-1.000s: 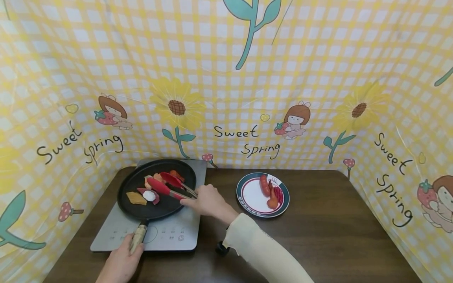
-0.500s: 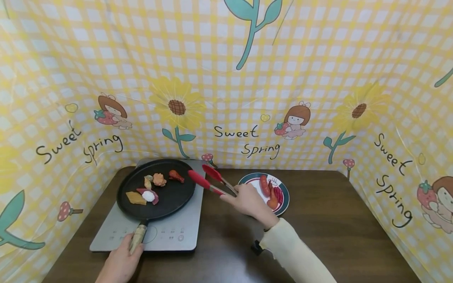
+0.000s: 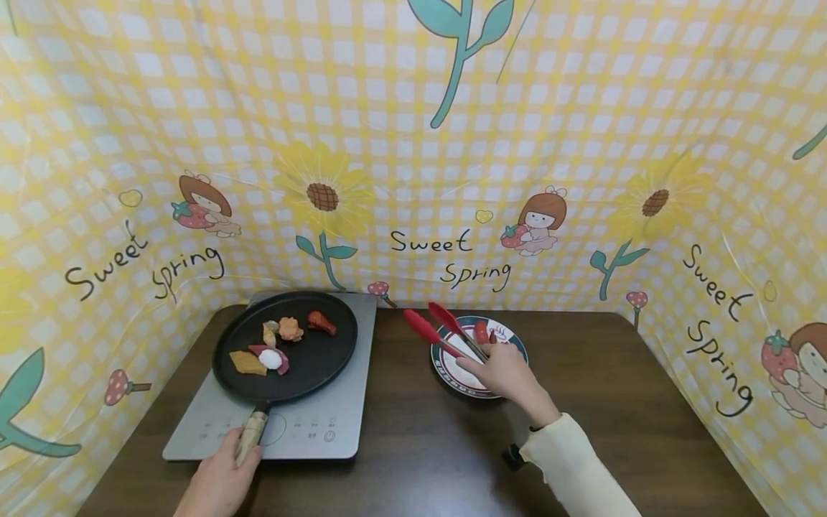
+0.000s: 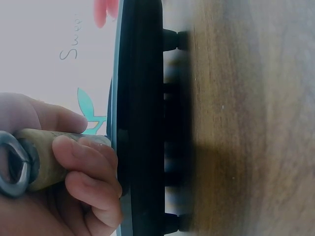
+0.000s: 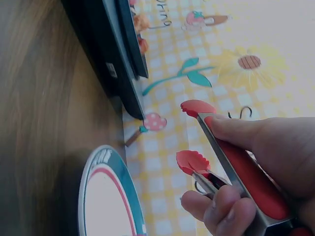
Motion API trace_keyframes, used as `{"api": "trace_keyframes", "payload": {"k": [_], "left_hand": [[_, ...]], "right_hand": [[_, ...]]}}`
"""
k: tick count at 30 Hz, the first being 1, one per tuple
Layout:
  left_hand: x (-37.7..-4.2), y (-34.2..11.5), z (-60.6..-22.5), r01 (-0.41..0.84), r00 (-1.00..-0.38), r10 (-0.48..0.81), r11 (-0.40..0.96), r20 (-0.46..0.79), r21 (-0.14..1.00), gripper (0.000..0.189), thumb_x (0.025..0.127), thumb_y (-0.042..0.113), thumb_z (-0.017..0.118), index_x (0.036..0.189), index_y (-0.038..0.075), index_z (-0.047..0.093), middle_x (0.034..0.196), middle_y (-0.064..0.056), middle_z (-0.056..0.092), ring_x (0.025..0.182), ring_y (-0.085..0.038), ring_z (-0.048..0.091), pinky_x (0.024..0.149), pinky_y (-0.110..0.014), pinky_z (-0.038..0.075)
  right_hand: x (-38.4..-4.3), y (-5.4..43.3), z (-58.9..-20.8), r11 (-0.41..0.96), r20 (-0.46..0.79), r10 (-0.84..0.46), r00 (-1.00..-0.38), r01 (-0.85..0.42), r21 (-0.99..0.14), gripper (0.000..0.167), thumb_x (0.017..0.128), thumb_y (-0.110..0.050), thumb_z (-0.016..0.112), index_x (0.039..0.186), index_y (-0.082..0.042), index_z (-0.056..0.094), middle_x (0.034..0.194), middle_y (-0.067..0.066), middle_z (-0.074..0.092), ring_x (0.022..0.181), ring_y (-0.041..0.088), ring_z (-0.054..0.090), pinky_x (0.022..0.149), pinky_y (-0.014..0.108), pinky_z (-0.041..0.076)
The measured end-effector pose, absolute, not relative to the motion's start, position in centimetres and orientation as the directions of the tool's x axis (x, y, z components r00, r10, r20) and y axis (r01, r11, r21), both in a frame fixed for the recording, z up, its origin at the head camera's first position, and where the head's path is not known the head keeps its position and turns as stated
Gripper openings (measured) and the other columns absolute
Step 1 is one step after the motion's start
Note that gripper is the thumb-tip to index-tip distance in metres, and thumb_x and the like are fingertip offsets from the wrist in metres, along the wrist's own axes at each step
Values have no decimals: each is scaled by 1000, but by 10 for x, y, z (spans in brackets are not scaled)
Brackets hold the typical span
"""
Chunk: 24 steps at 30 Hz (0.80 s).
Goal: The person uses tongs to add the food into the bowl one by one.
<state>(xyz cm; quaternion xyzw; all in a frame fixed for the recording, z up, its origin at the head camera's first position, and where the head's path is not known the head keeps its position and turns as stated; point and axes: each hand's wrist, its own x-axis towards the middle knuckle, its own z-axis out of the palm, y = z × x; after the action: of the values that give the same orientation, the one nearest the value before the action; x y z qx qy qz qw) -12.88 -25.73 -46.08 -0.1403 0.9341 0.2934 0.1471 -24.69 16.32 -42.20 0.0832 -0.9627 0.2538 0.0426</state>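
My left hand (image 3: 222,474) grips the wooden handle (image 3: 250,438) of a round black frying pan (image 3: 323,362); the left wrist view shows fingers curled round that handle. In the pan lie a drumstick (image 3: 321,322), a crumbed brown piece (image 3: 291,329), a flat yellowish piece (image 3: 248,362) and a few other bits of food. Red-tipped tongs (image 5: 236,162) are held in my right hand (image 3: 507,370), their arms spread with nothing between the tips. That hand hovers over a plate (image 3: 446,373) with a dark green rim, partly hiding the sausage (image 3: 481,332) and other food on it.
Under the pan is a flat silver induction cooker (image 3: 306,445) on the dark wooden table (image 3: 413,438). A checked yellow cloth (image 3: 413,165) hangs at the back and both sides, close behind the cooker and plate.
My right hand has carried the spread tongs rightward, from above the pan to above the plate. The left hand keeps its hold on the handle, and the food in the pan stays put.
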Motion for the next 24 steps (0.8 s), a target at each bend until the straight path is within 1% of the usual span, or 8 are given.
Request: {"api": "trace_keyframes", "payload": {"k": [4,8,11,16,18,22,24], "left_hand": [[-129,-259,-462,-342,-920,-170,787,-352,513,69,96,39,44,133,-15,26,104,-35,52,72,-28,49,64,-42,43],[-129,-260,-462,-340,-922,-170,786,-349,516,68,95,40,44,134,-14,26,102,-33,53,72,-27,49,63,-40,42],[-130,-260,-463,-346,-920,-173,783,-352,518,68,95,39,44,134,-14,26,102,-32,53,71,-27,49,62,-40,42],[-132,-260,-465,-356,-915,-177,779,-363,516,68,95,40,45,134,-13,26,104,-34,52,73,-27,50,64,-41,43],[-132,-259,-465,-362,-912,-180,777,-369,514,68,95,39,45,134,-13,26,105,-34,52,73,-27,50,64,-41,43],[-131,-259,-464,-366,-909,-181,780,-376,509,69,95,40,45,134,-14,26,109,-37,50,75,-28,51,66,-43,44],[-131,-259,-464,-364,-909,-180,783,-376,505,70,95,41,45,134,-14,26,109,-37,50,75,-28,51,67,-44,44]], "right_hand": [[-244,175,-421,848,101,-110,-989,-147,-509,41,80,-51,69,68,-12,61,53,0,47,52,16,46,50,29,36],[-241,184,-420,841,61,-71,-996,-93,-533,41,80,-51,69,71,-12,63,55,-1,52,52,16,47,50,29,37],[-239,190,-421,839,35,-44,-998,-56,-542,41,80,-52,68,78,-11,66,59,0,55,56,17,48,50,29,39],[-236,201,-424,844,16,-3,-1000,-12,-536,49,79,-54,68,89,-6,68,63,4,53,60,19,48,51,29,39],[-233,205,-427,848,10,14,-1000,6,-530,52,79,-57,67,88,-5,67,62,5,53,60,19,48,51,29,38],[-228,213,-434,841,-11,60,-998,57,-538,59,74,-66,65,77,-7,63,61,5,51,57,19,47,50,29,37],[-226,215,-437,842,-17,76,-997,73,-534,61,74,-67,64,73,-6,61,59,5,50,55,19,47,49,29,36]]}}
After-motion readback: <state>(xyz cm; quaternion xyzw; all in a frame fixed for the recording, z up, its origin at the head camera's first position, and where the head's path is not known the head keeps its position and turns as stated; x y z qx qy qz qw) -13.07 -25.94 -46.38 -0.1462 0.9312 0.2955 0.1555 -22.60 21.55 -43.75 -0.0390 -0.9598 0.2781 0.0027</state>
